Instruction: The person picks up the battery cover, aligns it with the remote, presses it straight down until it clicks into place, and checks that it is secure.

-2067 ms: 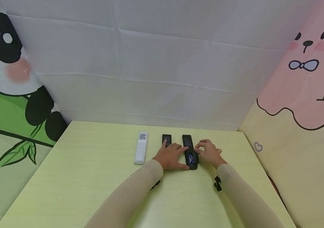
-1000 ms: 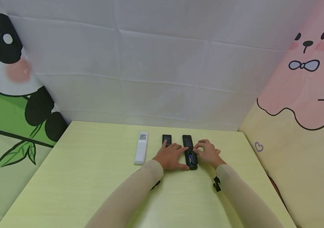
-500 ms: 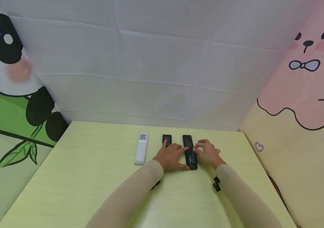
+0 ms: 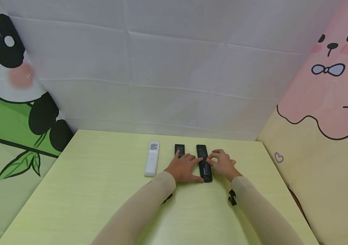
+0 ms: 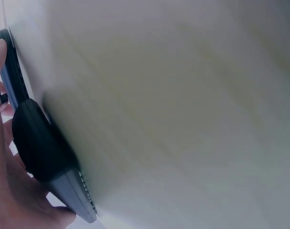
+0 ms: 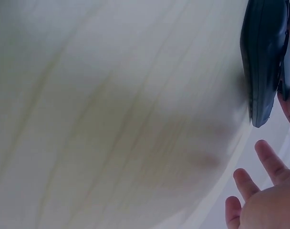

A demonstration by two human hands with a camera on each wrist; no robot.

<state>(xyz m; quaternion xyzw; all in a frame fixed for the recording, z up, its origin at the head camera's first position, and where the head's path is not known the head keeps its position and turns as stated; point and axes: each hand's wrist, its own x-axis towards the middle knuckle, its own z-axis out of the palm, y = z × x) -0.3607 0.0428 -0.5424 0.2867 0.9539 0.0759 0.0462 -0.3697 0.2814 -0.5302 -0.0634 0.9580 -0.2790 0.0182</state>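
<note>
Two black remote controls lie back up on the table. On the right-hand remote [image 4: 202, 151], the battery compartment shows a blue battery [image 4: 204, 169]. My right hand [image 4: 223, 165] pinches the upper end of its black battery cover [image 6: 286, 71] between thumb and forefinger, the cover tilted over the compartment. My left hand [image 4: 184, 168] is spread over the middle remote [image 4: 179, 148], hiding most of it. Its forefinger and thumb reach out and touch the left side of the right-hand remote. The right wrist view shows the remaining right fingers apart from the remote.
A white remote control [image 4: 152, 160] lies back up to the left of my left hand. The pale yellow table [image 4: 100, 177] ends at a white cloth backdrop [image 4: 161, 85], with printed side panels on both sides.
My right hand has shifted slightly left with the battery cover, which now hides more of the battery compartment. The left hand and the remotes stay in place.
</note>
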